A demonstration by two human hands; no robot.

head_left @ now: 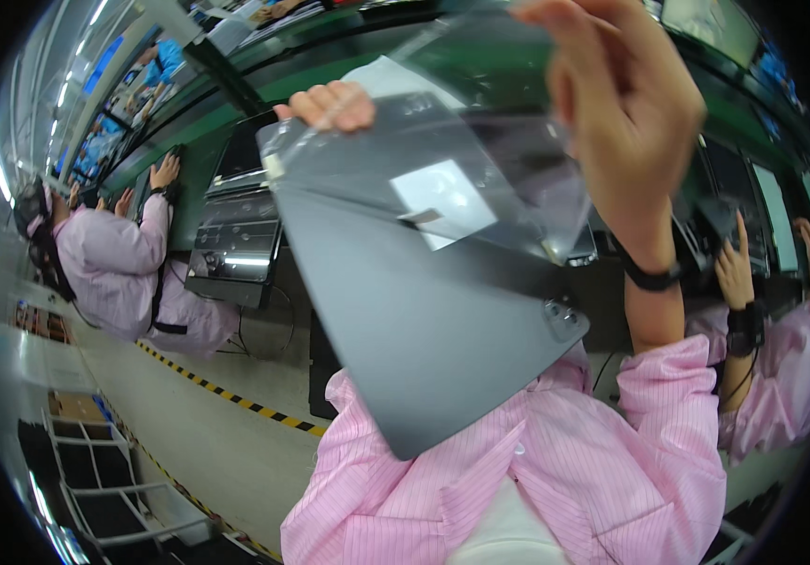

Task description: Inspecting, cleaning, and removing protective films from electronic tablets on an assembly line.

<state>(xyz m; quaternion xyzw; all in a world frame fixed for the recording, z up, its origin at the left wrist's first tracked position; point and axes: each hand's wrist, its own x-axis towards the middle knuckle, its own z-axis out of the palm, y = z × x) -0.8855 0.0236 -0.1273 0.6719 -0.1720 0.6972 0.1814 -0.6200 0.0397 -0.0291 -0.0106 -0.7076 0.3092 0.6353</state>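
Observation:
A grey tablet [395, 330] is held up tilted in front of my chest, its back facing me and the round-cornered camera bump [565, 321] at its lower right. My left hand [334, 105] is closed over its far left edge; the thumb is hidden behind it. A clear plastic film [551, 193] lies loosely over the upper part of the back, wrinkled and partly lifted. Raised at the upper right, my right hand [626, 122] is closed on the film's upper end, slightly blurred. A white square label [444, 202] shows at the film.
Behind the tablet runs a green workbench [499, 71]. Dark glossy trays [232, 250] stand on the left. A person in pink [118, 250] works at the left; another person's hand [734, 268] is at the right. Striped floor tape [235, 400] and a rack [94, 461] lie lower left.

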